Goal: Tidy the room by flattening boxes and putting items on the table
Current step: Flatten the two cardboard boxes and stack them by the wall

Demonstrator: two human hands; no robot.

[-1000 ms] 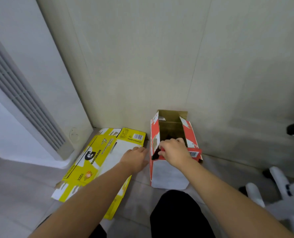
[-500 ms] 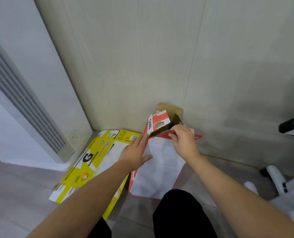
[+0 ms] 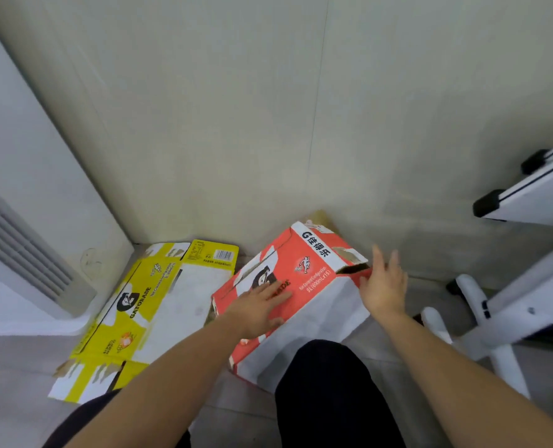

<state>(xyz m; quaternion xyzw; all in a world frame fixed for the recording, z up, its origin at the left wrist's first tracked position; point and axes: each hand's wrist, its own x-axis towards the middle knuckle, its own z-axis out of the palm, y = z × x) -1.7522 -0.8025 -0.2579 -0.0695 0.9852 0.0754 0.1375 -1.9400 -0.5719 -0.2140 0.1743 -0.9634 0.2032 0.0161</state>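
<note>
Wall (image 3: 268, 124) fills the top of the view, floor (image 3: 16, 367) runs along the bottom, and a white vented unit (image 3: 19, 253) stands at left. White chair base (image 3: 482, 321) w/ a black caster sits at right, near the work but apart from it.

Yellow box (image 3: 145, 315) lies fully flat on the floor by the wall. Just beside it, overlapping its right edge, the red box (image 3: 314, 286) is pushed over and mostly collapsed; its far end by the wall is open a little, w/ a dark gap under the end flap.

Left hand (image 3: 259, 305) lies palm-down on the red panel, fingers spread and pressing, gripping nothing. Right hand (image 3: 383, 286) is at the box's right edge, fingers apart, holding nothing; can't tell if it touches the edge.

Judgement: thin, light corrugated card, stiff across panels but folds easily at the creases, prob springs back. Best to press near the raised end, then lift by a long edge. Glossy print may slide on the floor.
</note>
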